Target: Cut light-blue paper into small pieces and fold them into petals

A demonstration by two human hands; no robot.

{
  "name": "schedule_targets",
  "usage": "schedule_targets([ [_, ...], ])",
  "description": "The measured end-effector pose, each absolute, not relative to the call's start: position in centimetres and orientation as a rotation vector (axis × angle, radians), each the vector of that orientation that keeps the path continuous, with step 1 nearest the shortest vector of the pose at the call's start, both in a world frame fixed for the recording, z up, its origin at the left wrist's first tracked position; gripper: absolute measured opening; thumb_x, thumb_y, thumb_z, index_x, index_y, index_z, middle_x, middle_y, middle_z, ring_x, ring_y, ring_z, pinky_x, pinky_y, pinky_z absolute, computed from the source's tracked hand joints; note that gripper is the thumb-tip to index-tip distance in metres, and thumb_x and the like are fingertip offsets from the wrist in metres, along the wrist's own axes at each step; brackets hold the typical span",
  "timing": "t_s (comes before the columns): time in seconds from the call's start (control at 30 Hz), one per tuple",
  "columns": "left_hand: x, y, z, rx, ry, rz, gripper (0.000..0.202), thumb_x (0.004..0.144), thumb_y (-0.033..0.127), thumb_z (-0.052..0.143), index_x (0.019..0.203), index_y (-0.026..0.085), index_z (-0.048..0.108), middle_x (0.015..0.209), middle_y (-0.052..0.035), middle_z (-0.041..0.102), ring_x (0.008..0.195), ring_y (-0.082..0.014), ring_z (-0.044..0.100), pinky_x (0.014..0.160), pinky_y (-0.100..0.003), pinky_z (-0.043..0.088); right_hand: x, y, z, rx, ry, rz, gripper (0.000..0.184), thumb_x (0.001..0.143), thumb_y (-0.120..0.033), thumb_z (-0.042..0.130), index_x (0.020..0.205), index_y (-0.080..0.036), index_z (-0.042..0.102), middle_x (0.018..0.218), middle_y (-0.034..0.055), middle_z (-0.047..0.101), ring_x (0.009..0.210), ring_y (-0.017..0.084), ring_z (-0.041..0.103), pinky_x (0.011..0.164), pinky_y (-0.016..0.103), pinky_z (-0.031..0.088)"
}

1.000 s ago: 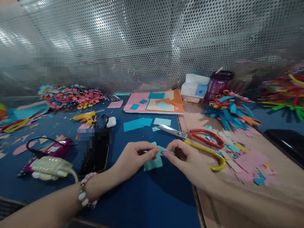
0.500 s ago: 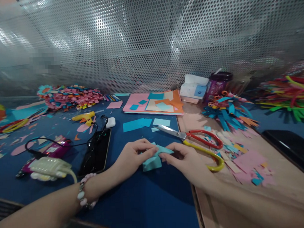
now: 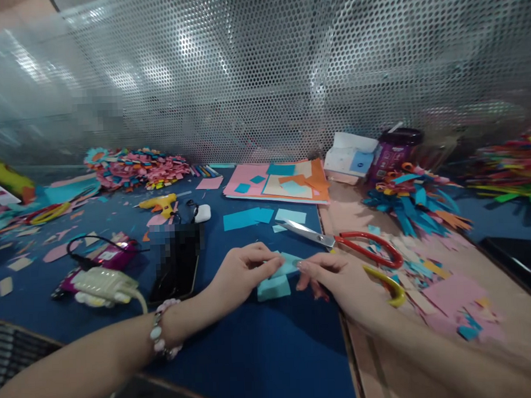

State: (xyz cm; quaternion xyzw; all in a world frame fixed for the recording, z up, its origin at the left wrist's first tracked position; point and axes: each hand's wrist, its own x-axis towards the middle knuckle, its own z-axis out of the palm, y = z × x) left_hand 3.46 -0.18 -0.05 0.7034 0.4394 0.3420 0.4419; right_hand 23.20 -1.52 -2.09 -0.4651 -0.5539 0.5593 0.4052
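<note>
Between my two hands is a folded piece of light teal paper (image 3: 274, 288), its lower flap hanging over the blue table. The thumb and fingers of my left hand (image 3: 244, 272) pinch its upper left part. At the upper right end of the paper, my right hand (image 3: 333, 275) pinches the edge between thumb and forefinger, its other fingers curled below. Large scissors (image 3: 367, 247) with red and yellow handles lie just beyond my right hand, blades pointing left. Blue paper strips (image 3: 247, 217) and a pale strip (image 3: 291, 215) lie past my hands.
Left of me are a black phone (image 3: 176, 266), a purple device (image 3: 115, 256) with a cable and a yellow glue gun (image 3: 161, 205). Paper sheets (image 3: 243, 191) are stacked at the back. Scraps (image 3: 451, 291) and a tasselled paper bundle (image 3: 407, 203) lie right. A perforated metal panel (image 3: 261, 77) stands behind.
The paper's pointed right end has flattened between my hands, and my right hand has shifted its pinch along the edge. The whole view has swung slightly left.
</note>
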Motion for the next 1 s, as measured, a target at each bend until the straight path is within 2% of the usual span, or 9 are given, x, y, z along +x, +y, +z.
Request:
schedule_targets([
  [0.17,3.3,-0.4,-0.2,1.799,1.086,0.847,0.022,0.082,0.034,0.061,0.081,0.017,0.074,0.075,-0.0018,0.058,0.069,-0.0111,0.051,0.061,-0.023,0.037,23.3,-1.9,-2.2,-1.212,-1.477,1.347,0.036,0.079,-0.047,0.062,0.061,-0.016,0.065,0.055,0.0008,0.061,0.044,0.006,0.046,0.041,0.018,0.034],
  [0.3,3.2,-0.6,-0.1,1.762,1.073,0.86,0.02,0.08,0.035,0.064,0.083,0.017,0.072,0.079,-0.0027,0.067,0.074,-0.0132,0.056,0.066,-0.023,0.041,23.1,-2.4,-2.0,-1.213,-1.549,1.282,0.034,0.081,-0.047,0.059,0.065,-0.017,0.062,0.054,-0.0005,0.058,0.046,0.007,0.048,0.042,0.018,0.034],
  [0.43,3.1,-0.8,0.4,1.723,1.046,0.878,0.019,0.078,0.033,0.066,0.081,0.016,0.071,0.084,-0.0038,0.071,0.079,-0.0149,0.06,0.071,-0.024,0.044,22.6,-3.2,-1.0,-1.194,-1.626,1.235,0.028,0.081,-0.044,0.059,0.07,-0.019,0.061,0.054,-0.0027,0.055,0.042,0.007,0.043,0.04,0.02,0.031],
  [0.53,2.9,-1.2,1.1,1.739,1.005,0.913,0.016,0.078,0.031,0.066,0.082,0.015,0.071,0.085,-0.0038,0.072,0.078,-0.0144,0.061,0.072,-0.024,0.045,22.1,-3.7,-0.3,-1.234,-1.658,1.224,0.026,0.081,-0.043,0.058,0.072,-0.019,0.061,0.056,-0.0026,0.055,0.043,0.007,0.044,0.04,0.021,0.031],
  [0.73,2.0,-2.4,2.3,1.806,1.015,0.918,0.016,0.078,0.027,0.065,0.084,0.014,0.072,0.084,-0.0049,0.071,0.078,-0.0145,0.062,0.071,-0.023,0.046,21.5,-4.4,-0.5,-1.252,-1.673,1.239,0.036,0.083,-0.048,0.056,0.065,-0.018,0.057,0.054,-0.0022,0.054,0.045,0.006,0.044,0.043,0.019,0.032],
  [0.87,1.3,-2.2,2.8,1.822,1.02,0.81,0.018,0.077,0.029,0.065,0.084,0.014,0.072,0.076,-0.0032,0.069,0.071,-0.0123,0.06,0.065,-0.021,0.045,21.0,-4.7,-0.5,-1.263,-1.688,1.304,0.034,0.084,-0.048,0.055,0.069,-0.018,0.055,0.056,-0.0028,0.053,0.047,0.007,0.047,0.043,0.019,0.034],
  [1.0,0.5,-1.5,3.1,1.913,0.936,0.642,0.021,0.077,0.03,0.065,0.089,0.015,0.07,0.075,-0.0024,0.067,0.069,-0.0116,0.059,0.062,-0.02,0.043,20.7,-4.2,0.4,-1.25,-1.909,1.196,0.03,0.084,-0.042,0.056,0.066,-0.018,0.052,0.06,-0.0033,0.051,0.054,0.009,0.051,0.05,0.02,0.037],
])
